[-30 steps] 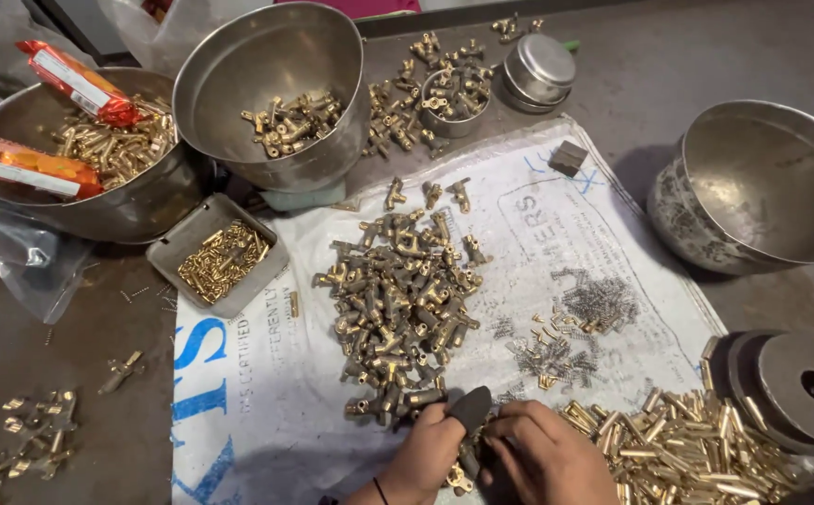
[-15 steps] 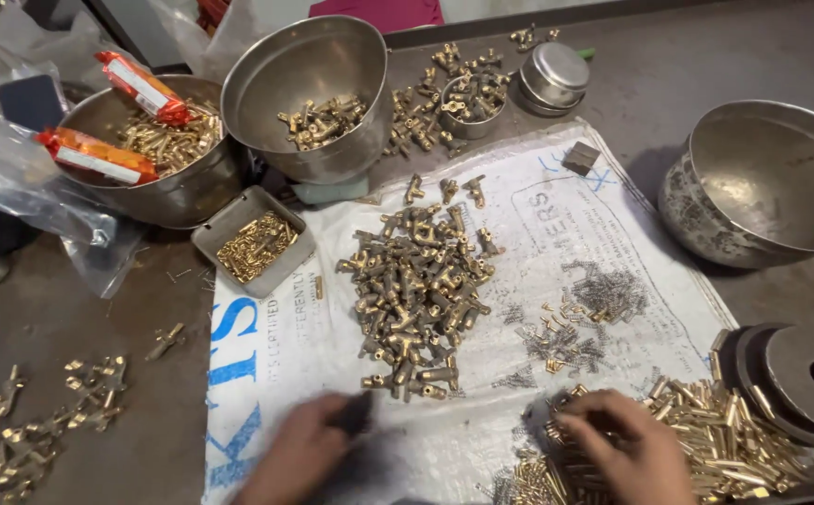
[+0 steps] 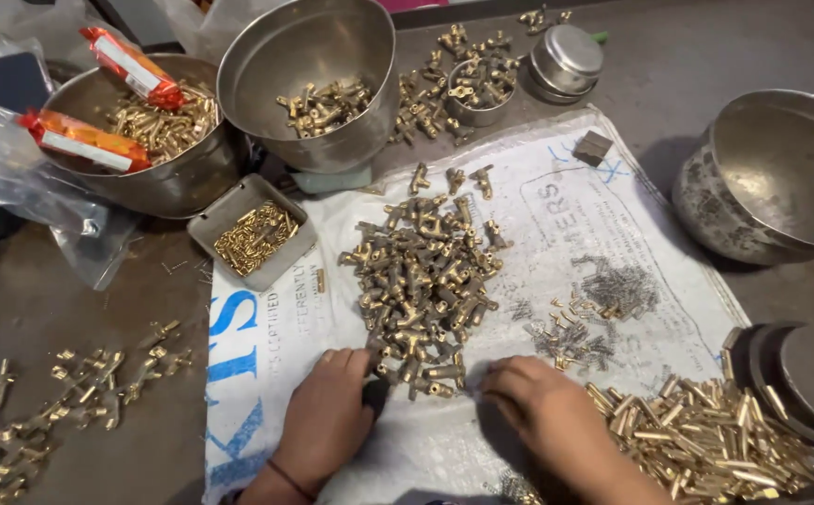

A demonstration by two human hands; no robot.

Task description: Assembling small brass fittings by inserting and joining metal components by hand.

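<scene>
Grey worktop (image 3: 669, 65) under white printed sack (image 3: 482, 449), left hand (image 3: 327, 421) pinching dark tool (image 3: 375, 393), right hand (image 3: 543, 411) flat.

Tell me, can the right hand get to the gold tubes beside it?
Probably yes. The right hand rests on the white sack, and the gold tubes lie right beside it with nothing between them.
</scene>
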